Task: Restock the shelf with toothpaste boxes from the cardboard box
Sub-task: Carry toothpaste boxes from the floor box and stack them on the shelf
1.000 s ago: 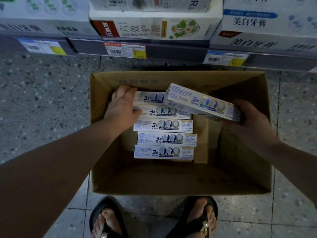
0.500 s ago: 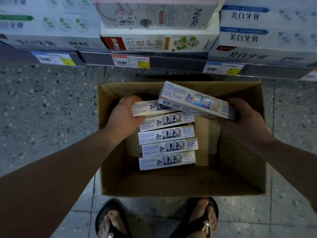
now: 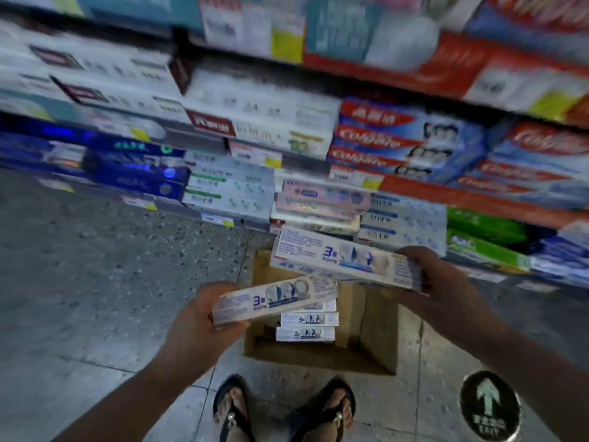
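Two toothpaste boxes are up out of the carton, one in each hand. The left-hand toothpaste box is a long, flat white carton with blue print, held by its near end in the left hand, thumb under and fingers wrapped behind, its far end angled toward the other hand. The right-hand toothpaste box is held higher and further forward; the right hand is closed on its right end. It looks thicker than one carton, so it may be a stack of two, but blur leaves that uncertain.

Below and between the hands sits the cardboard box, open-topped, plain brown corrugated board, on a speckled floor. A few remaining toothpaste boxes lie flat in a row inside it, just beneath the left hand's carton.

Beyond both hands rise the shelves, tiers packed with stacked cartons, with price labels along the rails. Everything there is smeared by motion.

The step in hand appears to be the carry: boxes picked, not yet placed. The next move calls for finding the row of matching white-and-blue cartons, which cannot be identified from here, then sliding each box in lengthwise, face out and square. The cartons are light, smooth card, so a gentle end grip should hold, though squeezing could dent them.
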Tool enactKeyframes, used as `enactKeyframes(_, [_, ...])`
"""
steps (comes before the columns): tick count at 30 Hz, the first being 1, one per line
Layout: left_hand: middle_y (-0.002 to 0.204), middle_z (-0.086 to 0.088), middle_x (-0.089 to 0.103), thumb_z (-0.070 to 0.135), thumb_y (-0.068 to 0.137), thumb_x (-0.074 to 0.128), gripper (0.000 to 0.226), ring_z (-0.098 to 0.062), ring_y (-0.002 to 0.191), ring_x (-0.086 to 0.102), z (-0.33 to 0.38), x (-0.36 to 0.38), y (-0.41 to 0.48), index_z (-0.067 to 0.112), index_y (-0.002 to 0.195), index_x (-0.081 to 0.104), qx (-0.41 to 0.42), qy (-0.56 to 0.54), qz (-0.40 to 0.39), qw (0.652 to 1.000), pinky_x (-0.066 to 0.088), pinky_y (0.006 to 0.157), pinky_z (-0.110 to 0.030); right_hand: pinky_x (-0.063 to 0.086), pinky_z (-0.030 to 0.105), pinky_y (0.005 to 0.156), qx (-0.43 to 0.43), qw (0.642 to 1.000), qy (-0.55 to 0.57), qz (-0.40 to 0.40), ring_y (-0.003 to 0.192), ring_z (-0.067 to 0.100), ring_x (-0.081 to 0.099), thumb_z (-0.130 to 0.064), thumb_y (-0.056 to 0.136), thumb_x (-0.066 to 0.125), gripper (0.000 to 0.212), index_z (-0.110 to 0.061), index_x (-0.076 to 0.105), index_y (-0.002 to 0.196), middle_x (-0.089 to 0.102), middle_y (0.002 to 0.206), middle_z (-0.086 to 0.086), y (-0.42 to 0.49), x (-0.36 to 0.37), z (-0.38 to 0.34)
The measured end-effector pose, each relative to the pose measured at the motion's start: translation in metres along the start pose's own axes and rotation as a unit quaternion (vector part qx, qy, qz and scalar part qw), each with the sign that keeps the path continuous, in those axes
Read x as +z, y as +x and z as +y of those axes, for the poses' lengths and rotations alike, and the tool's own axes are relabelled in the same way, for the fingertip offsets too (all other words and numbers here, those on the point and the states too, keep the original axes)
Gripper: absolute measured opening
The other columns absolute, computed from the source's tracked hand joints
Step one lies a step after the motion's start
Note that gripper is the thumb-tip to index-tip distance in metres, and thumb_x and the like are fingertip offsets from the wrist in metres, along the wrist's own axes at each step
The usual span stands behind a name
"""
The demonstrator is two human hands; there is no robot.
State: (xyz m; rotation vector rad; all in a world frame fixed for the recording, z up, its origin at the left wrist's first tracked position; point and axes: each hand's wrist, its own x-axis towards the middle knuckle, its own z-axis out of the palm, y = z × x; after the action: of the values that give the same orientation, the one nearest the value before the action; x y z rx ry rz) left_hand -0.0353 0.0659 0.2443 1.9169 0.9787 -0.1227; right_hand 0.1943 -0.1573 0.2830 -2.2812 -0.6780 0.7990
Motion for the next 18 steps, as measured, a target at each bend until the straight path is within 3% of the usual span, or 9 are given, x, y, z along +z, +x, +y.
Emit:
enactKeyframes(4, [0.071, 0.011, 0.067, 0.005, 0.070, 0.075, 0.043, -0.002, 0.058, 0.059, 0.062, -0.089, -0.066, 0.040, 0.081, 0.054, -0.003, -0.056, 0.035, 0.998, 0.039, 0.046, -0.004, 0.042, 0.001, 0.066, -0.065, 0.997, -0.017, -0.035, 0.086, -0.022, 0.053, -0.013, 0.071, 0.077, 0.052, -0.046, 0.048, 0.100, 0.060, 0.090, -0.028, -0.033, -0.062, -0.100])
enactKeyframes(6, [0.079, 0.029, 0.065, 0.016, 0.068, 0.075, 0.037, 0.007, 0.061, 0.059, 0.091, -0.133, -0.107, 0.044, 0.083, 0.056, 0.002, -0.092, 0.072, 0.993, 0.040, 0.050, -0.005, 0.045, 0.004, 0.070, -0.077, 0.995, -0.008, -0.062, 0.092, -0.016, 0.056, -0.017, 0.074, 0.075, 0.048, -0.052, 0.051, 0.098, 0.065, 0.097, -0.022, -0.055, -0.088, -0.154])
enactKeyframes(8, [0.079, 0.041, 0.061, 0.028, 0.058, 0.070, 0.028, 0.014, 0.069, 0.059, 0.112, -0.174, -0.146, 0.042, 0.079, 0.057, -0.002, -0.124, 0.112, 0.986, 0.041, 0.057, -0.003, 0.049, 0.011, 0.071, -0.090, 0.992, 0.028, -0.087, 0.097, -0.001, 0.060, -0.036, 0.069, 0.076, 0.042, -0.054, 0.053, 0.100, 0.066, 0.101, -0.020, -0.073, -0.105, -0.206])
enactKeyframes(10, [0.083, 0.039, 0.062, 0.040, 0.049, 0.067, 0.032, 0.014, 0.073, 0.059, 0.120, -0.211, -0.181, 0.037, 0.081, 0.060, -0.006, -0.157, 0.149, 0.976, 0.041, 0.062, -0.001, 0.049, 0.016, 0.067, -0.102, 0.989, 0.040, -0.098, 0.094, 0.006, 0.060, -0.050, 0.061, 0.077, 0.040, -0.057, 0.053, 0.092, 0.064, 0.096, -0.023, -0.086, -0.113, -0.255])
enactKeyframes(13, [0.090, 0.026, 0.065, 0.043, 0.045, 0.066, 0.042, 0.009, 0.072, 0.059, 0.119, -0.269, -0.226, 0.048, 0.086, 0.059, 0.006, -0.205, 0.195, 0.959, 0.043, 0.065, -0.004, 0.052, 0.012, 0.062, -0.139, 0.982, 0.052, -0.121, 0.087, -0.008, 0.061, -0.080, 0.027, 0.071, 0.064, -0.063, 0.057, 0.087, 0.065, 0.095, -0.024, -0.100, -0.108, -0.332])
enactKeyframes(14, [0.092, 0.027, 0.064, 0.044, 0.044, 0.065, 0.044, 0.009, 0.072, 0.059, 0.118, -0.289, -0.239, 0.053, 0.086, 0.058, 0.013, -0.204, 0.211, 0.956, 0.043, 0.065, -0.003, 0.053, 0.015, 0.062, -0.164, 0.977, 0.042, -0.130, 0.086, -0.007, 0.061, -0.080, 0.028, 0.070, 0.066, -0.061, 0.057, 0.090, 0.065, 0.097, -0.022, -0.102, -0.102, -0.356])
enactKeyframes(16, [0.089, 0.033, 0.062, 0.046, 0.042, 0.063, 0.046, 0.013, 0.074, 0.058, 0.107, -0.329, -0.262, 0.059, 0.085, 0.056, 0.022, -0.193, 0.248, 0.949, 0.041, 0.066, -0.001, 0.054, 0.029, 0.071, -0.193, 0.967, 0.036, -0.162, 0.091, 0.003, 0.063, -0.062, 0.050, 0.074, 0.052, -0.051, 0.057, 0.098, 0.067, 0.102, -0.016, -0.108, -0.084, -0.408])
enactKeyframes(18, [0.087, 0.032, 0.064, 0.045, 0.041, 0.064, 0.044, 0.012, 0.073, 0.059, 0.087, -0.369, -0.284, 0.057, 0.083, 0.057, 0.024, -0.204, 0.278, 0.938, 0.042, 0.065, -0.002, 0.052, 0.029, 0.071, -0.225, 0.958, 0.030, -0.173, 0.090, 0.006, 0.063, -0.051, 0.060, 0.074, 0.045, -0.049, 0.056, 0.101, 0.067, 0.104, -0.016, -0.113, -0.059, -0.463])
